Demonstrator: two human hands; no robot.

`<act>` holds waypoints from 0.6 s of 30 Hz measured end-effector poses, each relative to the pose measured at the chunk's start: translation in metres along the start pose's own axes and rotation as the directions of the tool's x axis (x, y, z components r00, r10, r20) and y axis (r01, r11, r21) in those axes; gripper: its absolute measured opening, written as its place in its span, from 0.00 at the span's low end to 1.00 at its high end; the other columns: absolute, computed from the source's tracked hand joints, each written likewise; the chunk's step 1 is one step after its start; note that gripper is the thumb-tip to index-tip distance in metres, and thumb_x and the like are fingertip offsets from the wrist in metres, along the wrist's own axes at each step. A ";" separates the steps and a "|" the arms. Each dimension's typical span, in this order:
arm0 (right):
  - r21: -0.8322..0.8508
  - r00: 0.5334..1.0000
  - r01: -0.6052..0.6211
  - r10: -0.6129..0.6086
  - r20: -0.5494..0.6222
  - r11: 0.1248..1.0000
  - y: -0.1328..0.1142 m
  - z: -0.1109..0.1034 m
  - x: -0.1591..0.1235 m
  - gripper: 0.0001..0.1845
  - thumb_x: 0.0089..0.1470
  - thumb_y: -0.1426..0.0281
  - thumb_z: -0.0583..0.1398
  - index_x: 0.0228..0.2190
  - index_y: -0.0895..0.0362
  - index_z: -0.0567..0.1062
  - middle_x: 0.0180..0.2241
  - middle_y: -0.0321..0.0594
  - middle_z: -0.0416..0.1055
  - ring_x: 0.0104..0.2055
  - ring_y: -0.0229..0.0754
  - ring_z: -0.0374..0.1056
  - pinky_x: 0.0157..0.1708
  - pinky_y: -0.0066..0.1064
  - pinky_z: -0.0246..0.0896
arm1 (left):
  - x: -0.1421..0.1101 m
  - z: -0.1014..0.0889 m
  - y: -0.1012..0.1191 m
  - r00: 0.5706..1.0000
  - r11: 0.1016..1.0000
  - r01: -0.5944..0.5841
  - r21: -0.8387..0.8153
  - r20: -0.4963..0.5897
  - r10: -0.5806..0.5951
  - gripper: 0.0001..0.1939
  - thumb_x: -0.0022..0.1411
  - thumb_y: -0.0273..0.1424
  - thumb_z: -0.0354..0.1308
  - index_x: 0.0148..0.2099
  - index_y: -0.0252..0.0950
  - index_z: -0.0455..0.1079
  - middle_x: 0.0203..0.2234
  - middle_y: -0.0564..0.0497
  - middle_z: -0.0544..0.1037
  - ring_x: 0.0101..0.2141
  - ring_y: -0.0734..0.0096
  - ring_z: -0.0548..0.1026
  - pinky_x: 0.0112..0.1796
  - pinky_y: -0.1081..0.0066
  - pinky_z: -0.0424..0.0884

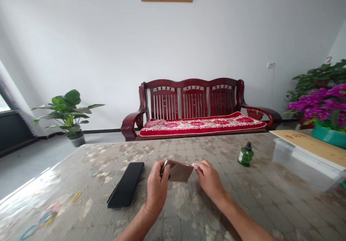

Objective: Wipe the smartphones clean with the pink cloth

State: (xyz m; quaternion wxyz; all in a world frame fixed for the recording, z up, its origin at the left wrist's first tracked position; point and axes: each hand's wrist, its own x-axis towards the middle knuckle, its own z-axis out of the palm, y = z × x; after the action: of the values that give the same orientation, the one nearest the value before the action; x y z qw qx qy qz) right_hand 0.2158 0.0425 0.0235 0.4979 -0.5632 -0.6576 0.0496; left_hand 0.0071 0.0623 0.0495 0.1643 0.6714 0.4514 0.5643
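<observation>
Above the middle of the table, my left hand (157, 183) grips a rose-gold smartphone (180, 171) by its left end, thumb on the near face. The phone is tilted, its shiny surface towards me. At its right end my right hand (209, 178) is closed in a pinch; a small whitish bit shows at the fingertips, touching or very near the phone's edge, too small to name. Left of my hands, a black smartphone (126, 185) lies flat on the table.
The patterned table cover (186, 212) bears a green bottle (246, 155) with a black cap. A clear plastic box (300, 161) and a potted purple flower (328, 107) are at right. Coloured bands (47, 217) lie front left. Behind stands a wooden bench (193, 100).
</observation>
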 end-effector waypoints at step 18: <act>0.603 0.858 -0.409 0.513 -0.001 0.685 -0.003 0.031 -0.020 0.21 0.47 0.53 0.63 0.34 0.57 0.79 0.33 0.43 0.79 0.33 0.49 0.74 0.32 0.34 0.70 | -0.030 -0.012 -0.042 0.839 0.873 0.485 -0.046 0.305 -0.450 0.27 0.55 0.46 0.58 0.50 0.32 0.73 0.31 0.49 0.77 0.31 0.62 0.76 0.32 0.68 0.71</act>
State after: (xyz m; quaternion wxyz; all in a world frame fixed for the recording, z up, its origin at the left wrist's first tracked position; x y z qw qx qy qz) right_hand 0.1891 0.0416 -0.0024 0.6712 -0.5321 -0.4014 0.3244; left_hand -0.0204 0.0579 0.0047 0.4008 0.6035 0.5381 0.4309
